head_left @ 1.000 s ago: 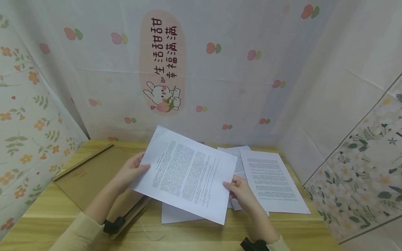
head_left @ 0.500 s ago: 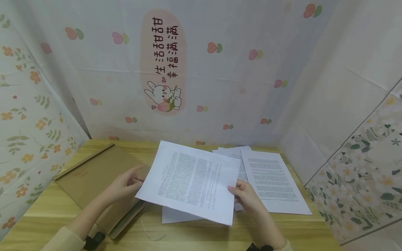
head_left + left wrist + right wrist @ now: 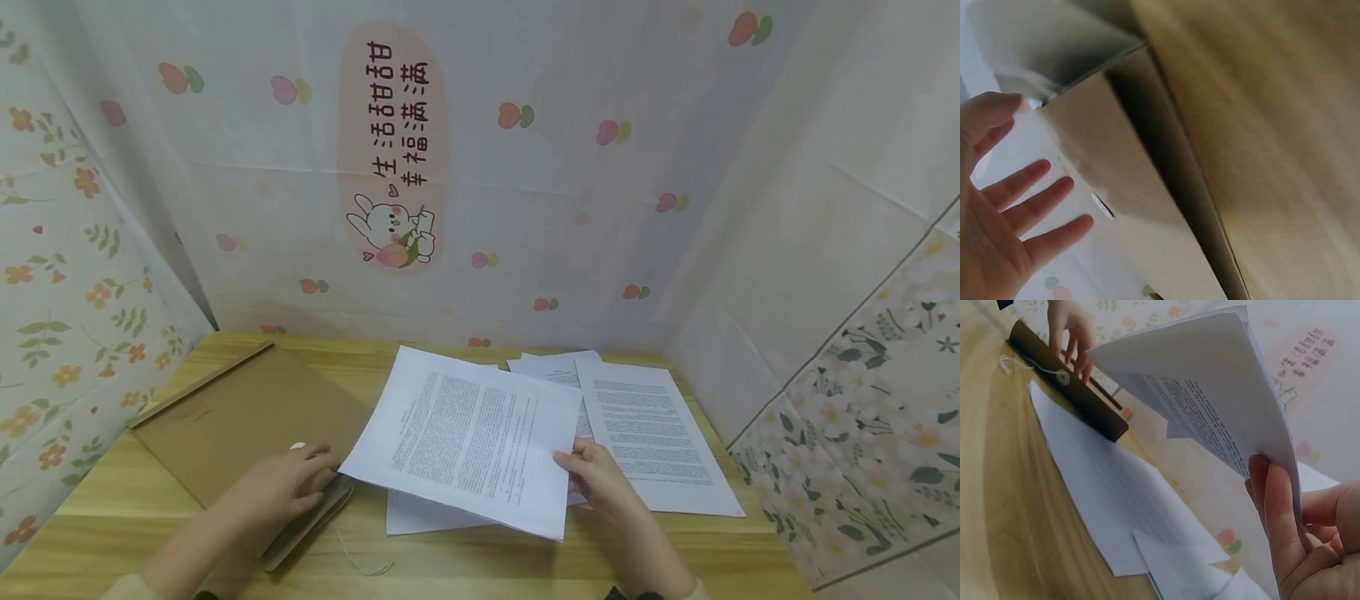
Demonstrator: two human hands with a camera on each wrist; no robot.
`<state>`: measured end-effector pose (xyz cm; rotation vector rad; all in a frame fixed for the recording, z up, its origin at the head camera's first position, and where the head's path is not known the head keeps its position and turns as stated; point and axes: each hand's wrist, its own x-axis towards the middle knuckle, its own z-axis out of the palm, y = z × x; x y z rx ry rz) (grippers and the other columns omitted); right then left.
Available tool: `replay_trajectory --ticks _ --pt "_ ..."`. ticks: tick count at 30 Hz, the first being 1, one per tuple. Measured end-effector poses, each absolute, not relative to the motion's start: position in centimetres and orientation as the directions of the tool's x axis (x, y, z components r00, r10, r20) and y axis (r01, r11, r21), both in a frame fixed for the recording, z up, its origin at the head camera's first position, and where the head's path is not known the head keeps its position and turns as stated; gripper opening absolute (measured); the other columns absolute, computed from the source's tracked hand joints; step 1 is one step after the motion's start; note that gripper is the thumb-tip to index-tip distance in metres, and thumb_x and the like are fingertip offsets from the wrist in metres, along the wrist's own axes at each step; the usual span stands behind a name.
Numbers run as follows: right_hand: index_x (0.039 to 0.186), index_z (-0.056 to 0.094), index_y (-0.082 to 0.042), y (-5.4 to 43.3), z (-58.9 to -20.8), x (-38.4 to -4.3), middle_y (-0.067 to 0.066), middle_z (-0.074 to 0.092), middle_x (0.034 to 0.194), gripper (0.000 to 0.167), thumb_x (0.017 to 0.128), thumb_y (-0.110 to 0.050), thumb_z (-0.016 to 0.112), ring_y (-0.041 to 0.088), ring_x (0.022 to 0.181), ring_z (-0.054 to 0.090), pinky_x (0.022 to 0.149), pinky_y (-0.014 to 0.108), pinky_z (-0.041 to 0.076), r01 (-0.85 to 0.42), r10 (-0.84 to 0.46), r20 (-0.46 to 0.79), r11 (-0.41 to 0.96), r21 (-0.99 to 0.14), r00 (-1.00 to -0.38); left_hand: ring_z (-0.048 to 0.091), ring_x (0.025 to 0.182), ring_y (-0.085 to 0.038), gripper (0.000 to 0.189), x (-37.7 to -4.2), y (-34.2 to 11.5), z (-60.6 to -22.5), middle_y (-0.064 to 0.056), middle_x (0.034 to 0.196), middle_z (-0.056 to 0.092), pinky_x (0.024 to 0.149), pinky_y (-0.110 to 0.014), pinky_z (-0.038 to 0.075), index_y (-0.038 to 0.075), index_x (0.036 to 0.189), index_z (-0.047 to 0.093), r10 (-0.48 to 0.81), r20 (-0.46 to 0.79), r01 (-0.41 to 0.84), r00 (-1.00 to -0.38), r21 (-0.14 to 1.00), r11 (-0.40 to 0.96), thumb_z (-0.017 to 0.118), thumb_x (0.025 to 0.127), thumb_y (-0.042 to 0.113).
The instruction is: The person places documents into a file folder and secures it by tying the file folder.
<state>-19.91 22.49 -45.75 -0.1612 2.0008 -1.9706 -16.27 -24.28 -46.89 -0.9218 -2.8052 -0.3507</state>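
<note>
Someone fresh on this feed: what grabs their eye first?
Probably the printed sheets that the right hand holds up over the middle of the table. Next, the brown folder lying on the table's left side, by the left hand. Then the cartoon rabbit on the pink patch of the backdrop.

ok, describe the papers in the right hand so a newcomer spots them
Find the wooden table, then look mid-table in the head view, right of the brown folder. The held papers are pinched by the right hand. Unlike the loose sheets lying on the wood, they are lifted.
</note>
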Motion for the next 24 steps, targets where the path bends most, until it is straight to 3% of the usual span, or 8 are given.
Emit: replay_trajectory --ticks 4,8,11,15,18,21,24 --pt "0.132 0.041 0.015 22.6 -45.9 -19.7 0.017 0.067 0.109 0.049 0.096 -0.014 0.056 0.026 0.09 0.069 0.075 0.037 0.056 0.162 -0.325 -0.162 0.025 -0.986 -0.932 0.063 0.075 -0.029 0.046 -15.4 -23.8 -47.2 -0.015 0.108 0.061 0.05 -0.038 0.05 0.016 0.102 0.066 0.581 0.228 0.602 -0.781 0.029 0.798 0.08 0.06 0.007" --pt "0.131 0.042 0.015 22.7 -46.2 -19.6 0.017 0.067 0.108 0.048 0.096 -0.013 0.056 0.026 0.089 0.069 0.075 0.038 0.056 0.185 -0.328 -0.182 0.022 -0.982 -0.927 0.06 0.061 -0.025 0.03 -14.6 -23.0 -47.4 -0.017 0.101 0.064 0.044 -0.033 0.047 0.015 0.091 0.066 0.583 0.239 0.584 -0.777 -0.074 0.809 0.077 0.066 0.001" --pt "0.131 0.043 0.014 22.8 -46.4 -19.4 0.016 0.068 0.106 0.047 0.095 -0.014 0.057 0.025 0.088 0.069 0.075 0.036 0.056 0.199 -0.31 -0.201 0.039 -0.979 -0.929 0.063 0.065 -0.03 0.015 -14.2 -22.4 -47.5 -0.022 0.098 0.065 0.046 -0.035 0.051 0.008 0.082 0.069 0.572 0.266 0.564 -0.776 -0.113 0.818 0.076 0.072 -0.002" --pt "0.129 0.045 0.013 22.8 -46.6 -19.2 0.015 0.068 0.105 0.047 0.095 -0.016 0.058 0.024 0.088 0.068 0.074 0.034 0.056 0.208 -0.288 -0.218 0.063 -0.976 -0.932 0.064 0.074 -0.035 0.013 -14.1 -21.9 -47.6 -0.024 0.097 0.065 0.047 -0.036 0.052 -0.002 0.074 0.066 0.551 0.317 0.534 -0.772 -0.146 0.833 0.075 0.068 -0.01" --pt "0.13 0.044 0.013 22.8 -46.6 -19.1 0.015 0.068 0.106 0.048 0.095 -0.017 0.058 0.024 0.089 0.068 0.074 0.033 0.056 0.21 -0.291 -0.221 0.069 -0.975 -0.931 0.063 0.075 -0.033 0.018 -14.2 -21.9 -47.8 -0.022 0.094 0.065 0.044 -0.033 0.051 -0.005 0.078 0.065 0.553 0.379 0.522 -0.742 -0.192 0.831 0.075 0.064 -0.011" --pt "0.131 0.044 0.012 22.8 -46.7 -18.9 0.015 0.068 0.107 0.048 0.095 -0.017 0.058 0.024 0.088 0.068 0.073 0.032 0.056 0.207 -0.29 -0.22 0.074 -0.975 -0.931 0.062 0.079 -0.032 0.029 -14.3 -22.0 -48.1 -0.02 0.094 0.064 0.042 -0.033 0.049 -0.006 0.086 0.065 0.544 0.448 0.51 -0.709 -0.206 0.835 0.076 0.06 -0.001" --pt "0.13 0.044 0.013 22.8 -46.9 -18.7 0.015 0.068 0.105 0.047 0.095 -0.017 0.057 0.023 0.088 0.068 0.072 0.031 0.056 0.206 -0.285 -0.22 0.08 -0.975 -0.933 0.062 0.086 -0.032 0.044 -14.3 -22.0 -48.0 -0.02 0.098 0.063 0.045 -0.034 0.05 -0.008 0.095 0.065 0.517 0.466 0.5 -0.718 -0.171 0.849 0.075 0.057 0.012"
